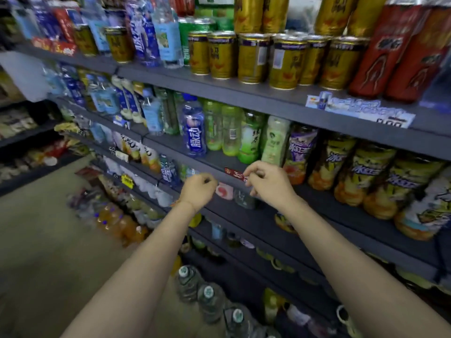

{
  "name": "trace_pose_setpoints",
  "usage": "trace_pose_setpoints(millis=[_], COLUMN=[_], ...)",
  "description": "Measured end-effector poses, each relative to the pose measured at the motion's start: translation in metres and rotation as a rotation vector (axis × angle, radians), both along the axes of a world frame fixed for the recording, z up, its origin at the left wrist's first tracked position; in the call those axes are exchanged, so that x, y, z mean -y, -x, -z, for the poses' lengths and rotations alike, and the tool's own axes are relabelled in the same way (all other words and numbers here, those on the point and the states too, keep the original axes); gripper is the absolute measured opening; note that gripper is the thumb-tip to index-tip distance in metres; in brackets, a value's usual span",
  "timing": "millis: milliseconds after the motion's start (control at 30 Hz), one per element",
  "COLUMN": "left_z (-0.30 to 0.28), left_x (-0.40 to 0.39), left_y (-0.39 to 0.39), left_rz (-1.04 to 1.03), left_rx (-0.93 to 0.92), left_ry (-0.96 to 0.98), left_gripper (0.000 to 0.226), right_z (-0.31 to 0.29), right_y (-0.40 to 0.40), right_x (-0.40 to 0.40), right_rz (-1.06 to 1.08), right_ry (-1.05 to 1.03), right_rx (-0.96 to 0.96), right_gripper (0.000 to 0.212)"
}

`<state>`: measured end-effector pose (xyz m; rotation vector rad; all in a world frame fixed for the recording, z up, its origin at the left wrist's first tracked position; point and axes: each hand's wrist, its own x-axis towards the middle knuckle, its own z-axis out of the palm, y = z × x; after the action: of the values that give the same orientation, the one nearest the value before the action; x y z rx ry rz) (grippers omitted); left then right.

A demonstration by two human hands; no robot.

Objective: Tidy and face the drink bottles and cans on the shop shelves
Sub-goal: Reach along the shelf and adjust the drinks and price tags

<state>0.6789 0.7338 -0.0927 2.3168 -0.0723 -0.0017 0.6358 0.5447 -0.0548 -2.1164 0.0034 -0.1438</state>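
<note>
Two bare forearms enter from the bottom of the frame and reach toward the centre, where both hands hover in front of the dark grey metal shelf edge [244,208]. Left hand [199,189]: fingers curled inward into a loose fist, nothing visibly held. Right hand [266,181]: fingers curled, fingertips close to a small red price tag [235,173] on the shelf lip; whether it pinches the tag cannot be told through the blur. Just above the hands, centre of frame, a blue-labelled clear plastic sports-drink bottle [194,132] stands upright at the shelf front, label facing out. To its right stand green-tinted clear plastic tea bottles [231,129], then a pale green labelled bottle [274,142], then a purple-labelled bottle [300,152]. Further right, mid-right of frame, runs a row of yellow-and-black labelled iced-tea bottles [371,176]. Upper shelf, top centre: short gold metal cans [253,59] in a row, upright. Upper right: tall red cans [390,52], leaning with the lens distortion. A white-and-blue paper price strip [358,109] is fixed to that shelf's front. Bottom centre: clear water bottles with green-white caps [207,292] stand low by the floor. Frame is motion-blurred throughout.
</note>
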Motion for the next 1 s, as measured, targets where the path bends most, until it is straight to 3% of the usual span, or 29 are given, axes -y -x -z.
trace_pose_setpoints(millis=[133, 267, 367, 467, 600, 733, 800, 867, 933, 1000], left_z=[0.0, -0.011, -0.015, -0.013, -0.015, -0.001, 0.01, 0.017, 0.023, 0.018], left_x=[-0.042, -0.073, -0.091, -0.102, -0.094, -0.088, -0.086, -0.085, -0.084, -0.08], left_y=[-0.037, -0.086, -0.122, -0.157, -0.179, -0.191, -0.19, -0.181, -0.167, -0.143], left_rz=[-0.042, -0.085, -0.005, 0.069, 0.195, 0.212, 0.198, 0.195, 0.209, 0.238], left_rx=[-0.029, 0.02, 0.038, 0.004, -0.023, 0.028, 0.056, 0.061, 0.038, -0.009], left_ry=[0.144, 0.283, 0.326, 0.298, 0.384, 0.434, 0.396, 0.365, 0.454, 0.562], left_gripper=[0.026, 0.013, 0.043, 0.067, 0.067, 0.058, 0.066, 0.074, 0.075, 0.065], right_z=[-0.008, -0.014, -0.011, -0.008, -0.006, -0.008, -0.004, 0.002, 0.007, 0.007], right_y=[-0.051, -0.112, -0.154, -0.191, -0.217, -0.22, -0.212, -0.197, -0.177, -0.152], right_x=[-0.046, -0.103, -0.136, -0.154, -0.16, -0.158, -0.158, -0.159, -0.156, -0.15], right_rz=[-0.017, 0.004, 0.073, 0.211, 0.324, 0.325, 0.282, 0.241, 0.217, 0.213], right_ry=[0.077, 0.087, 0.074, 0.021, 0.023, 0.102, 0.116, 0.064, 0.03, -0.054], right_rx=[-0.01, -0.026, -0.047, -0.023, -0.013, 0.031, 0.026, 0.049, 0.095, 0.085], right_gripper=[0.016, 0.046, 0.066, 0.063, 0.062, 0.056, 0.048, 0.055, 0.062, 0.053])
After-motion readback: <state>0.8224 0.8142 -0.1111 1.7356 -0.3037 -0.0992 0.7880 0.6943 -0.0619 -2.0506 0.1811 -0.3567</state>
